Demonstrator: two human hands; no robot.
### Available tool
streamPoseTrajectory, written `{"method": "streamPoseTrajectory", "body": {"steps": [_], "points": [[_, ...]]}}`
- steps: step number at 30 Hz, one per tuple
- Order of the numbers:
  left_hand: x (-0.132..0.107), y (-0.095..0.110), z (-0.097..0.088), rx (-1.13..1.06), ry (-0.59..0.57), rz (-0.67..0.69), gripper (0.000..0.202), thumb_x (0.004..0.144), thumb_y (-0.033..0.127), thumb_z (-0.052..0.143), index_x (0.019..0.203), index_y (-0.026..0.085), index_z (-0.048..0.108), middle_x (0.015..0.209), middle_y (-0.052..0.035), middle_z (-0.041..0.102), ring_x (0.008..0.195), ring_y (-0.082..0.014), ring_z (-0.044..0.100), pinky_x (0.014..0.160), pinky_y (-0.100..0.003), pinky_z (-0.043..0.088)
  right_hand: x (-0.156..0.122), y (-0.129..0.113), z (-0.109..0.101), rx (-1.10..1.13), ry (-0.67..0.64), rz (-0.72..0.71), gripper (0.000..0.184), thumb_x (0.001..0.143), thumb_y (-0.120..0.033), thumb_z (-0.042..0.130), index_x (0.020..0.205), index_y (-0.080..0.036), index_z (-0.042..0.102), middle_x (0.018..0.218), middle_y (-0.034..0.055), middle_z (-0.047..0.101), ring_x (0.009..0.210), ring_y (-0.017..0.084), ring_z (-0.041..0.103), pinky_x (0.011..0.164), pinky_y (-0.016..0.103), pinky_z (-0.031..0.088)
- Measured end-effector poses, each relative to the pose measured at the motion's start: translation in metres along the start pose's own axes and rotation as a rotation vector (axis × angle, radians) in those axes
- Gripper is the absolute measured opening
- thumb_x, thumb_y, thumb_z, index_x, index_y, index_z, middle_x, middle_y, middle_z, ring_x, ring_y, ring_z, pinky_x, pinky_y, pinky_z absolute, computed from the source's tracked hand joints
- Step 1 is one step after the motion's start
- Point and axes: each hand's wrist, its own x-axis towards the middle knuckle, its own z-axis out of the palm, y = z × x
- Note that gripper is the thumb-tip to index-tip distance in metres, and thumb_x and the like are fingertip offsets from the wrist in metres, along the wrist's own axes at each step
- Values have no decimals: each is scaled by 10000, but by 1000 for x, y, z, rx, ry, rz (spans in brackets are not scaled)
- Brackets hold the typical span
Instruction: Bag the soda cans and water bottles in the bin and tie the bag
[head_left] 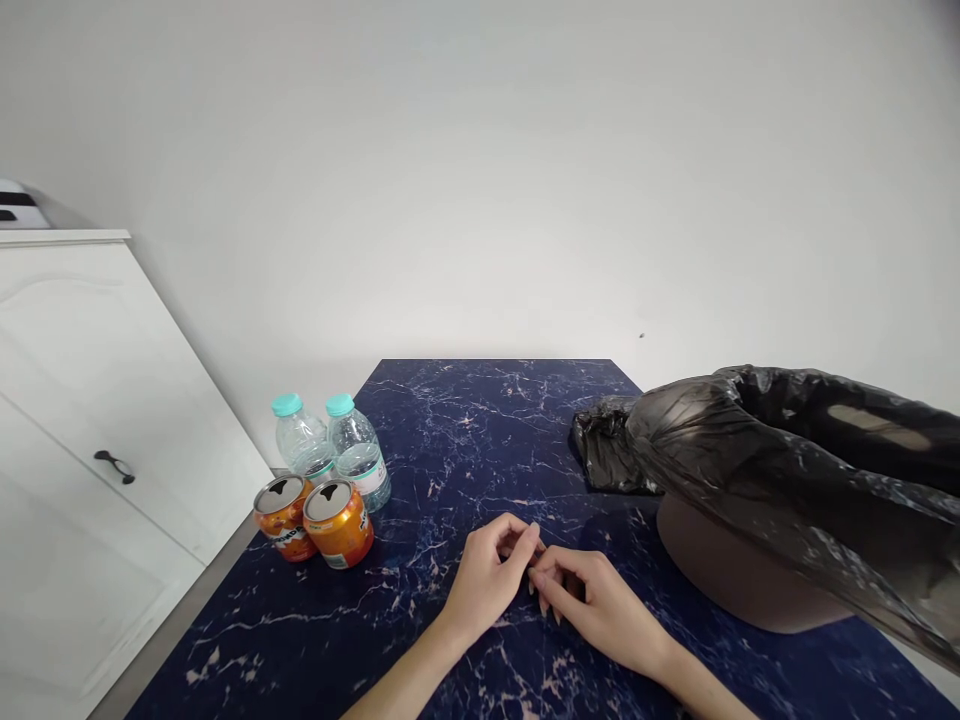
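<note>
My left hand (pixel 491 572) rests on the dark blue marbled table (pixel 480 420), its fingers curled in and closed with nothing in them. Beside it, my right hand (pixel 589 605) is closed in the same loose way and also holds nothing. The fingertips of both hands meet near the middle front of the table. To the left stand two opened orange drink cans, a nearer one (pixel 339 525) and one (pixel 283 518) beside it. Just behind the cans are two clear plastic bottles, one (pixel 361 455) on the right and one (pixel 300 440) on the left, both with turquoise caps.
On the right, a brown bin (pixel 742 565) stands on the table, lined with a black plastic bag (pixel 697 430) that hangs over its rim. A white cabinet (pixel 90 400) with a dark handle is at the left. Behind the table rises a pale wall (pixel 495 180).
</note>
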Motion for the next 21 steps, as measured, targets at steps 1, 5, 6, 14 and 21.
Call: {"method": "streamPoseTrajectory", "body": {"steps": [1, 5, 6, 14, 21], "points": [[0, -1, 0, -1, -1, 1, 420, 1011, 590, 590, 819, 230, 693, 810, -28, 711, 775, -206, 668, 716, -293, 509, 0, 0, 0, 0, -2, 2, 409, 1075, -484, 549, 791, -211, 658, 704, 3, 690, 635, 159, 588, 629, 280, 407], [0, 0, 0, 0, -6, 7, 424, 1014, 587, 587, 815, 228, 691, 799, -24, 702, 762, -200, 659, 705, -291, 501, 0, 0, 0, -2, -3, 2, 397, 1069, -483, 559, 798, -210, 659, 708, 4, 695, 639, 161, 596, 625, 282, 408], [0, 0, 0, 1, -7, 8, 425, 1016, 588, 586, 814, 229, 691, 797, -23, 700, 759, -198, 655, 703, -290, 499, 0, 0, 0, -4, -2, 1, 396, 1069, -479, 558, 797, -210, 660, 712, 5, 696, 640, 161, 595, 624, 282, 406], [0, 1, -1, 10, -18, 10, 426, 1016, 585, 583, 801, 233, 690, 778, -19, 698, 736, -196, 648, 685, -286, 493, 0, -1, 0, 6, -5, 5, 386, 1070, -468, 559, 804, -211, 666, 719, 4, 689, 635, 157, 569, 620, 281, 391], [1, -3, -1, 4, -27, 9, 418, 1018, 574, 590, 799, 229, 676, 772, -8, 681, 726, -186, 634, 674, -278, 479, 0, -1, 0, 11, -3, 6, 366, 1074, -445, 560, 808, -215, 663, 721, 2, 696, 642, 159, 580, 636, 280, 397]]}}
